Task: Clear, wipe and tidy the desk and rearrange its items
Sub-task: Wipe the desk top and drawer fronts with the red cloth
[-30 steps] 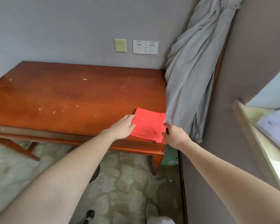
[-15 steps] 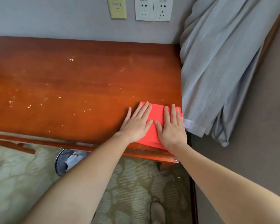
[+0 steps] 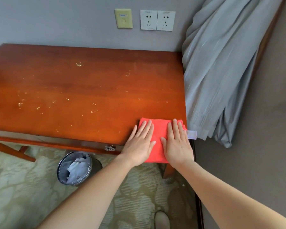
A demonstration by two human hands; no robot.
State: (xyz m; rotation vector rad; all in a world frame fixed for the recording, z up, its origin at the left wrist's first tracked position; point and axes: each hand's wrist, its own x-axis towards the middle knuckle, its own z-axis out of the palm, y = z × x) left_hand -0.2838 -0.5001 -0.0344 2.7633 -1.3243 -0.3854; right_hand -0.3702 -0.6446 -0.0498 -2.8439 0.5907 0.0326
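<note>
A folded red cloth (image 3: 158,129) lies at the front right corner of the brown wooden desk (image 3: 82,83) and hangs a little over the front edge. A white label sticks out at the cloth's right side. My left hand (image 3: 141,142) lies flat on the cloth's left half, fingers straight. My right hand (image 3: 177,144) lies flat on its right half, fingers straight too. Pale crumbs and specks are scattered over the desk top, mostly left and centre.
A grey curtain (image 3: 218,76) hangs bunched against the desk's right end. A metal waste bin (image 3: 74,168) with crumpled paper stands on the carpet under the desk front. A drawer knob (image 3: 110,148) shows on the front rail. Wall sockets (image 3: 157,20) sit above the desk.
Both hands came onto the cloth and flattened on it. The view has drawn closer and tilted down, so the bin now shows under the desk.
</note>
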